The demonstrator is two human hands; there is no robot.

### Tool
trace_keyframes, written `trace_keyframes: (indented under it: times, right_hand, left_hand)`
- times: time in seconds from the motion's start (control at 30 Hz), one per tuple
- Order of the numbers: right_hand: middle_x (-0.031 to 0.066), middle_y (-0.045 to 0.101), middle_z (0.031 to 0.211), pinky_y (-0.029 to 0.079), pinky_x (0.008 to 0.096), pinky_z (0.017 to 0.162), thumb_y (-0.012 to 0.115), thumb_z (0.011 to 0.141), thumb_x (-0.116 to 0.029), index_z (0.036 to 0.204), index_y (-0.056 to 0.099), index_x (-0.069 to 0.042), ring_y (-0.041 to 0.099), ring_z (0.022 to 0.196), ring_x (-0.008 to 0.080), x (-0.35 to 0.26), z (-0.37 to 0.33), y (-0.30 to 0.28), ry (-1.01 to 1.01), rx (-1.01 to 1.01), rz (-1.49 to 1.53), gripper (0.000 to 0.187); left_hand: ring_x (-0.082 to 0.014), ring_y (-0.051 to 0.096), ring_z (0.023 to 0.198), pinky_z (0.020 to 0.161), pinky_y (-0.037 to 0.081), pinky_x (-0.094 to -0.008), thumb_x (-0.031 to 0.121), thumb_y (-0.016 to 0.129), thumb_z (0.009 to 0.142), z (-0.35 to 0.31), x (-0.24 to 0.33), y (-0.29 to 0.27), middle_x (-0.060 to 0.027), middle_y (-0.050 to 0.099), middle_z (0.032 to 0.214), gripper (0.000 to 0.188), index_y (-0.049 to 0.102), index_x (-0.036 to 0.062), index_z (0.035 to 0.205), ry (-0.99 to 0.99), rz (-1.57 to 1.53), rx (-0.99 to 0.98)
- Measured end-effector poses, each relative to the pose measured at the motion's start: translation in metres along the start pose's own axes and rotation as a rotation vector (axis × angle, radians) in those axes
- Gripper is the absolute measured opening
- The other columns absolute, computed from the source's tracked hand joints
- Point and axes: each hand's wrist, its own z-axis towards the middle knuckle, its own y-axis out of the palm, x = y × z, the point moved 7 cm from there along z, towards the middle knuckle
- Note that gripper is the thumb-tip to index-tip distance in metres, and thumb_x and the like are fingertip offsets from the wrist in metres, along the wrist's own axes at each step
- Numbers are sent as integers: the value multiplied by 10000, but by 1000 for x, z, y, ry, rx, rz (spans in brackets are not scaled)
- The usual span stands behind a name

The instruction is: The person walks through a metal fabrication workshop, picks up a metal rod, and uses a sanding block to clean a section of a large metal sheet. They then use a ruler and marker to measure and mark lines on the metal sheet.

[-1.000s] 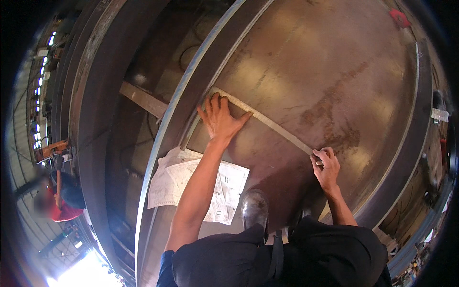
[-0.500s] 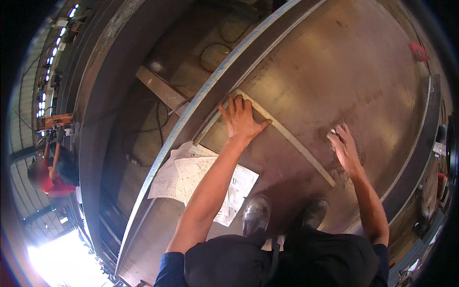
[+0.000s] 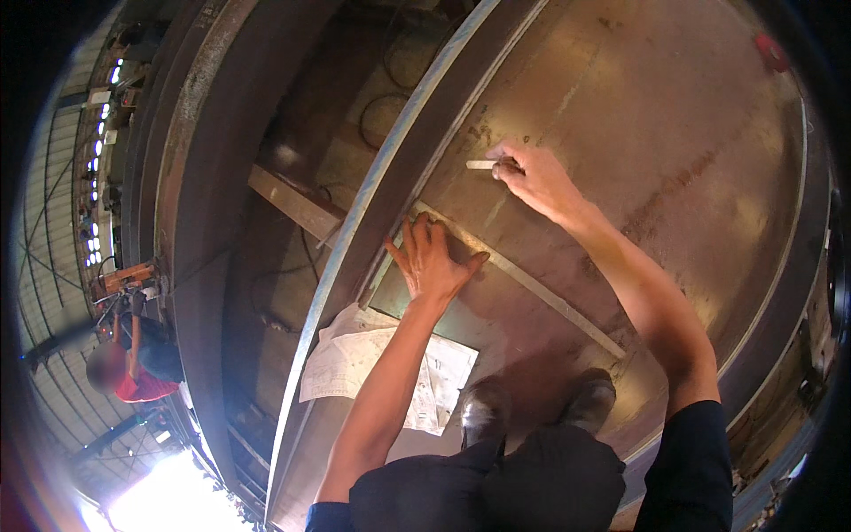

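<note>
My left hand (image 3: 434,266) lies with fingers spread on the corner of a flat metal square (image 3: 554,300). One arm of the square runs along the upright flange (image 3: 377,182); the long one reaches across the brown steel plate (image 3: 638,160). Above and beyond it, my right hand (image 3: 539,184) pinches a flat white stick of chalk (image 3: 480,165), its tip pointing left toward the flange. Faint pale lines mark the plate near that hand.
Paper drawings (image 3: 341,363) lie by my left forearm against the flange. My boots (image 3: 589,399) stand on the plate. A curved steel edge (image 3: 780,275) bounds the right. A red object (image 3: 771,53) sits far right. A co-worker (image 3: 142,377) in red is at far left.
My right hand has swung up and left, from beside the square's far end to beyond its corner, and the white chalk now shows plainly. My left hand stays on the square.
</note>
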Motion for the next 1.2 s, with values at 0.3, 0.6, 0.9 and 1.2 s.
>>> trace_keyframes:
  times: [0.3,0.6,0.9,1.2]
  right_hand:
    - [99,675,1064,536,342,745,520,1076,-47,1236,652,0,663,855,185,17,-79,-5,90,160,181,212]
    - [185,722,1136,604,372,801,617,1022,-13,1332,614,-23,748,1021,246,46,-161,4,196,199,74,310]
    - [193,693,980,593,476,677,655,867,-61,1104,611,-35,718,817,397,-26,-14,115,-247,6,-354,242]
    - [175,712,980,607,491,704,652,864,-116,1114,616,-42,731,844,389,-37,-4,140,-253,-161,-436,263]
  left_hand:
    - [-406,331,1496,1178,182,-751,623,895,644,4,-2,3,-183,438,1512,1008,521,46,1382,23,-21,3]
    - [-396,332,1494,1180,174,-752,626,895,643,3,-4,3,-170,415,1524,1021,503,59,1396,23,0,9]
    - [-389,316,1511,1188,140,-765,558,910,639,7,-7,6,-151,435,1525,999,497,66,1404,-11,-25,-46]
    - [-362,302,1528,1209,116,-755,486,939,630,4,-9,4,-150,461,1509,975,517,53,1396,-23,1,-53]
